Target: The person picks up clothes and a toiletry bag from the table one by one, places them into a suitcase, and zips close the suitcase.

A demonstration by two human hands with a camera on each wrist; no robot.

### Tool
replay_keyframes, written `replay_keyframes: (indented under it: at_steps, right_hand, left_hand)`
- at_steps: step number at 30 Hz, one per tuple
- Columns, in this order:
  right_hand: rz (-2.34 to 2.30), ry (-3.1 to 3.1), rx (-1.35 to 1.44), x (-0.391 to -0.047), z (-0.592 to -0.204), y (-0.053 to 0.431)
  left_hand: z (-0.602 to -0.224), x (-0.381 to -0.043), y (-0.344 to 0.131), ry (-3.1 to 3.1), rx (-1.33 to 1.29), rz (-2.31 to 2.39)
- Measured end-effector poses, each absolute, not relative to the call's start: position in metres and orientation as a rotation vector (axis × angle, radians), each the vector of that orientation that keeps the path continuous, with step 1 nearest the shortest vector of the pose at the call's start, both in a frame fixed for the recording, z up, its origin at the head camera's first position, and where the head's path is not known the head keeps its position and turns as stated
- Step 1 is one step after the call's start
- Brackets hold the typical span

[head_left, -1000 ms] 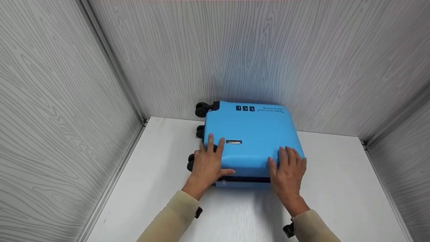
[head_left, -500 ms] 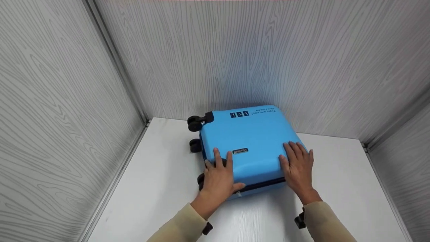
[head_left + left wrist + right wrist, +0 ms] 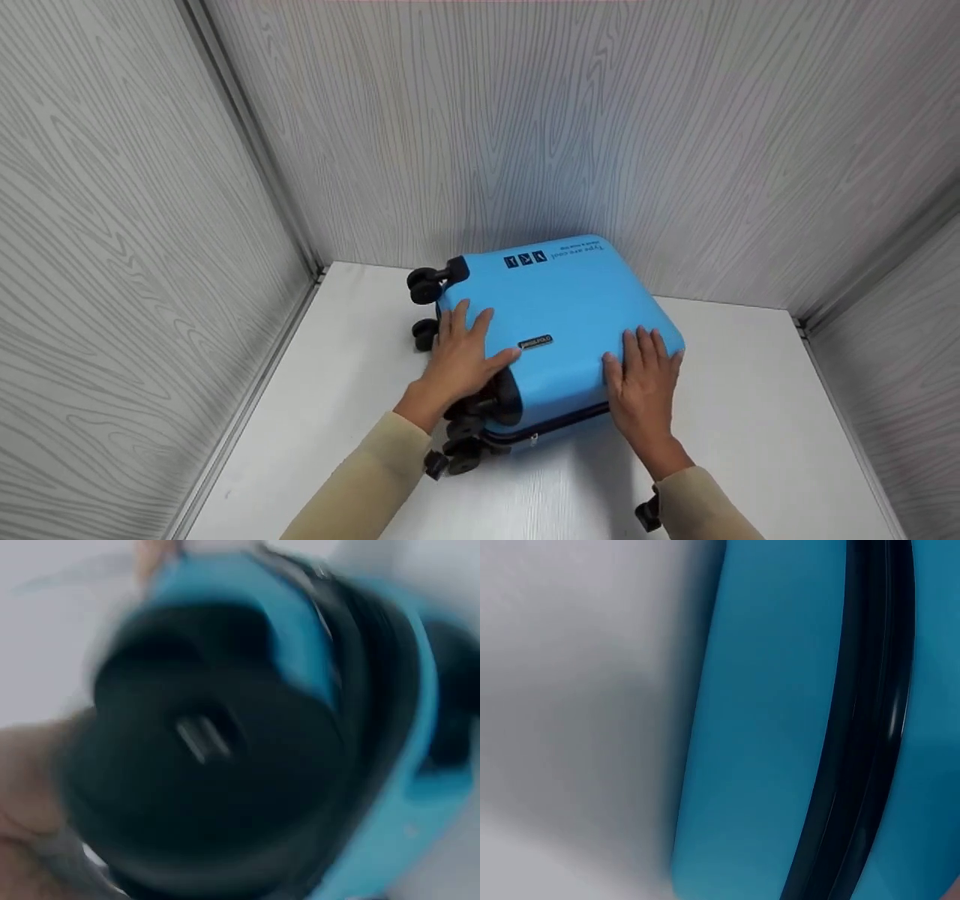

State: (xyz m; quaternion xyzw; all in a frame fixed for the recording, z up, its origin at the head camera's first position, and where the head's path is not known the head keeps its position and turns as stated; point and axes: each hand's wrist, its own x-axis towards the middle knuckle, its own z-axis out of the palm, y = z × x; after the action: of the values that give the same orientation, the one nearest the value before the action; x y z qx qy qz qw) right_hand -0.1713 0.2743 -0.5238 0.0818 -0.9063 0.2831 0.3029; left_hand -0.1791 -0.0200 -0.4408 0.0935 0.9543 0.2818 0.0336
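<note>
A blue hard-shell suitcase [image 3: 562,300] lies flat on the white surface, turned at a slant, its black wheels [image 3: 426,286] on the left side. My left hand [image 3: 457,360] rests with spread, straight fingers on the wheel end, beside the small name plate [image 3: 535,342]. Over the near right corner, my right hand [image 3: 646,382] lies flat with straight fingers. A black wheel [image 3: 195,757], blurred, fills much of the left wrist view. In the right wrist view the black zip seam [image 3: 855,735] runs along the suitcase's blue side; there my right hand is almost wholly out of sight.
A pale wood-grain wall [image 3: 540,112] stands close behind the suitcase. Similar side panels [image 3: 112,262] rise at left and right. White table surface [image 3: 750,420] shows to the right and in front of the suitcase.
The suitcase has turned, its wheel end swinging toward me and its far edge shifting left. My left hand has moved from the near corner up and back along the wheel end.
</note>
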Motion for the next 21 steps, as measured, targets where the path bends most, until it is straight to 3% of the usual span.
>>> replay_keyframes:
  at_steps: [10, 21]
  right_hand:
    - [0.73, -2.474, 0.316, -0.132, -0.53, 0.242]
    - [0.757, -2.555, 0.349, -0.133, -0.534, 0.245]
  left_hand:
    - [-0.451, -0.228, -0.041, 2.825, 0.21, 1.094]
    - [-0.454, -0.225, -0.039, 2.851, 0.147, 1.134]
